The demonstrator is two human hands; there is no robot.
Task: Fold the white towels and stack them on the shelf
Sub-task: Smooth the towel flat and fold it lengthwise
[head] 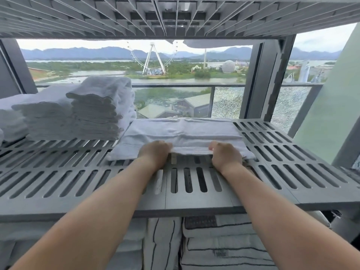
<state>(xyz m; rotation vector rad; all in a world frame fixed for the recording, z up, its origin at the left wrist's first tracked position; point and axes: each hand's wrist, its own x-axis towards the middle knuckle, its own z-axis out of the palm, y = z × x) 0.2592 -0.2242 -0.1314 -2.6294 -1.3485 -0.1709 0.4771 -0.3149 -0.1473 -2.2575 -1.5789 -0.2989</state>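
A folded white towel (181,133) lies flat on the grey slatted shelf (272,168), in the middle of it. My left hand (154,153) grips the towel's near edge on the left side, fingers tucked under it. My right hand (225,155) grips the same near edge on the right, with the thumb on top. A tall stack of folded white towels (78,112) stands on the shelf to the left of the flat towel, touching its far left corner.
Another slatted shelf (175,16) hangs close overhead. Striped linens (224,242) fill the level below. More white towels (9,117) sit at the far left. Behind the shelf is a window with a railing (194,85); a dark post (259,80) stands at the back right.
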